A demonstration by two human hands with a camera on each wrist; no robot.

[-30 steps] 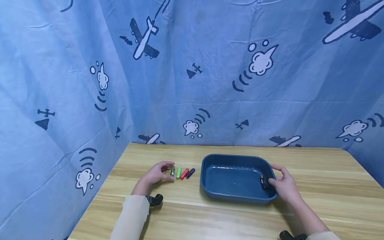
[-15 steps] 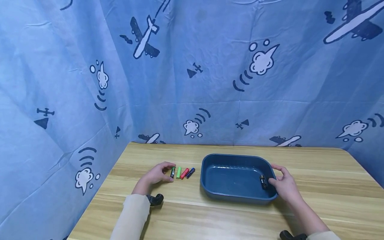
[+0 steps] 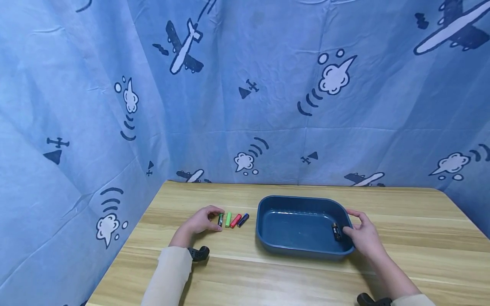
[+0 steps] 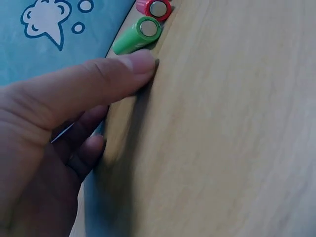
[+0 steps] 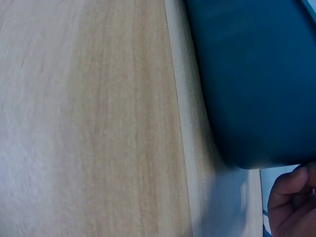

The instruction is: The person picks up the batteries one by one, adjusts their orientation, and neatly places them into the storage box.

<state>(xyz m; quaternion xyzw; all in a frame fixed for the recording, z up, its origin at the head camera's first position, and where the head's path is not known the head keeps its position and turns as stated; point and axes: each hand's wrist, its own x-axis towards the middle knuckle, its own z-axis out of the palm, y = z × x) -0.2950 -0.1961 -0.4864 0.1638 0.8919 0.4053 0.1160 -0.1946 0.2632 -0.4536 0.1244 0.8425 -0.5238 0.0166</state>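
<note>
My left hand [image 3: 200,219] is at the left end of a row of batteries, with thumb and index finger at the two ends of a dark battery with a green end [image 3: 220,219]. In the left wrist view the thumb [image 4: 106,81] hides nearly all of that battery. Beside it on the table lie a light green battery [image 3: 228,220], a red one [image 3: 235,221] and a dark blue one [image 3: 243,220]. My right hand [image 3: 363,236] grips the right rim of a dark blue basin [image 3: 302,251], thumb over the edge. A black battery [image 3: 336,232] lies inside, near that thumb.
The basin stands right of the battery row on a wooden table [image 3: 283,280]. Behind and to the left hangs a blue curtain [image 3: 275,114] printed with planes and clouds. A black strap device [image 3: 199,254] sits on the left wrist.
Both hands stay almost in place. The battery at the left fingers shows a darker side than a second ago; the other batteries and the basin have not moved.
</note>
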